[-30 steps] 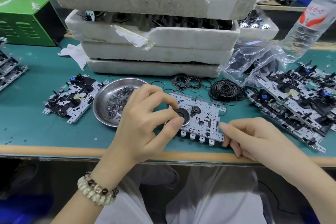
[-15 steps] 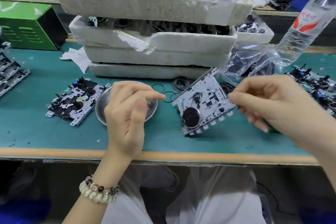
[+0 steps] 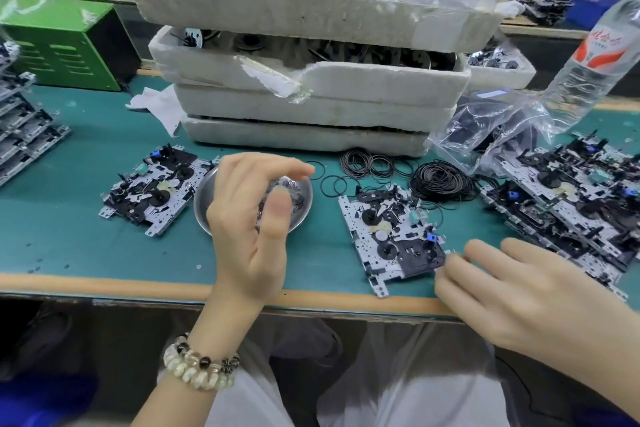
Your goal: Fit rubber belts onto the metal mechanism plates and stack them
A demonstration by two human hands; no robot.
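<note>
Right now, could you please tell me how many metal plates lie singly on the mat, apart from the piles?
2: a plate left of the bowl, another plate near the front edge by the right hand. The left pile and right pile may hide more.

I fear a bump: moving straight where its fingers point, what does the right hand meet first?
The right hand would likely meet the mechanism plate lying before it; they may already touch.
</note>
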